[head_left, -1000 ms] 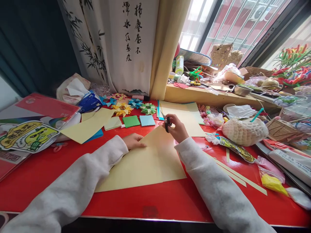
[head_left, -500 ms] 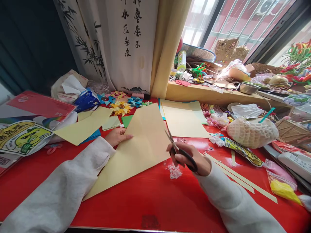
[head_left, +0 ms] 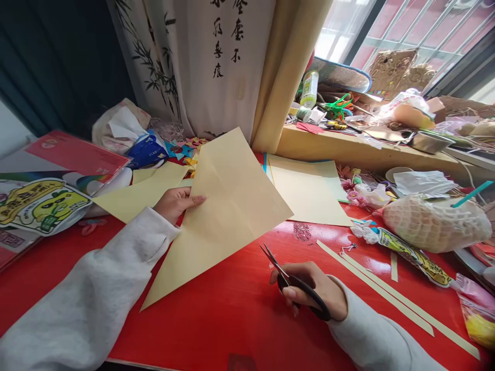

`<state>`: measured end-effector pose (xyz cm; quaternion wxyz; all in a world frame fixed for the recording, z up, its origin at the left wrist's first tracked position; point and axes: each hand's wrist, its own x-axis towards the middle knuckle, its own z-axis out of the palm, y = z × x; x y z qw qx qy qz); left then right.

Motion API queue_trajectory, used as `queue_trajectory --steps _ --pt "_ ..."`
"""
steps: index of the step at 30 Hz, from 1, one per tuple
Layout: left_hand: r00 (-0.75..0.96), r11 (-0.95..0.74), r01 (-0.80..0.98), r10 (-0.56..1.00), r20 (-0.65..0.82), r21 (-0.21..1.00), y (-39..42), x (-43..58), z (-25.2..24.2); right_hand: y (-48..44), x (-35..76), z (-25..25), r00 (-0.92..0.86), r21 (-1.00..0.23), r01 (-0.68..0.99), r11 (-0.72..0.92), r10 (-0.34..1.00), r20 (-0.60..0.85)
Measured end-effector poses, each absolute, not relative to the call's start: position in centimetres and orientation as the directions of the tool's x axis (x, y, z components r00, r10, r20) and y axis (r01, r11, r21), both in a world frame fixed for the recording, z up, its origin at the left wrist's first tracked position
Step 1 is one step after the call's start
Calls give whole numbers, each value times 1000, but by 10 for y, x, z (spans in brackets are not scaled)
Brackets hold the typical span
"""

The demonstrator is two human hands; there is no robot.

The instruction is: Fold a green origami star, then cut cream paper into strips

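Note:
My left hand (head_left: pixel 179 204) pinches the left edge of a large pale yellow sheet of paper (head_left: pixel 228 211), thumb on top and the other fingers underneath. The sheet is tilted up off the red table. In my right hand (head_left: pixel 309 291) is a pair of scissors (head_left: pixel 284 278) with black handles, its thin blades slightly apart and pointing up-left. The blades are below the sheet's right corner and do not touch it. Two long narrow paper strips (head_left: pixel 386 293) lie to the right of my right hand, with a short strip (head_left: pixel 394 267) beside them.
A stack of pale yellow sheets (head_left: pixel 309 190) lies at the back. More cut paper (head_left: pixel 143 191), a blue tissue pack (head_left: pixel 147 150) and packets sit at left. A foam-netted item with a straw (head_left: pixel 435 221) stands at right, below a cluttered windowsill (head_left: pixel 348 144).
The sheet has been raised and tilted by my left hand. My right hand with the scissors has moved down, away from the paper's edge. The view has turned to the right.

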<state>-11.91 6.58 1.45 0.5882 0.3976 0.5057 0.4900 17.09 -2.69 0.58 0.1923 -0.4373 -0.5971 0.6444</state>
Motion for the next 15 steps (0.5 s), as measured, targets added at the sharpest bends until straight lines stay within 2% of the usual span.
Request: queue_trajectory --steps 4,10,13,15 --pt "60 204 -159 979 -197 966 62 -111 11 -29 166 3 -549 -940 234 -249 764 -339" --pt "330 261 -135 921 -205 956 56 -104 11 -29 163 2 -526 -937 220 -270 776 -347" --pt "452 345 -110 852 -262 932 55 -105 11 -29 163 1 -521 -946 205 -250 790 -322" --pt "461 398 -118 833 -305 910 54 -105 11 -28 163 1 -523 -950 195 -245 793 -312"
